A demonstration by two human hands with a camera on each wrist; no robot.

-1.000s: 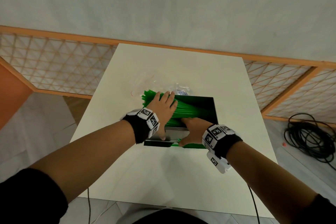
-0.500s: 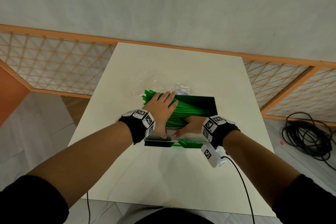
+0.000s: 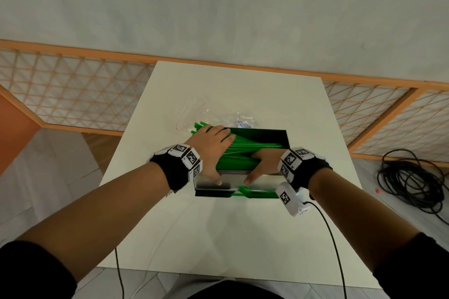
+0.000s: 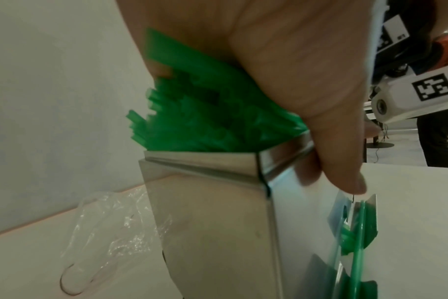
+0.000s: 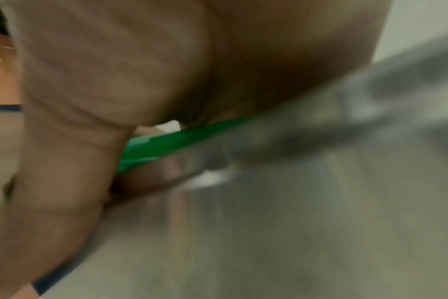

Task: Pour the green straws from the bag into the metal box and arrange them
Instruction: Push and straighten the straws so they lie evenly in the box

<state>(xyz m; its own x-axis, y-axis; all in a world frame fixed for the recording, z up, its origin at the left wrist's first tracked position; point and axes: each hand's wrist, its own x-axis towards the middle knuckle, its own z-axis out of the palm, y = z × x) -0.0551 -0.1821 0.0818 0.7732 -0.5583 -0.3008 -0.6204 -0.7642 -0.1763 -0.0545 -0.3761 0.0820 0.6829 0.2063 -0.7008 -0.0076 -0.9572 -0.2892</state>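
Overhead, green straws (image 3: 240, 150) past metal box (image 3: 264, 181) rim.

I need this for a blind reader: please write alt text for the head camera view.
Both hands press green straws into a metal box on a white table; the left hand lies flat on top, and an empty clear bag lies behind.

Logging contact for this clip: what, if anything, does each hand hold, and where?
Left hand presses flat on the green straws, thumb on the metal box near wall. Right hand likewise; its fingers are hidden.
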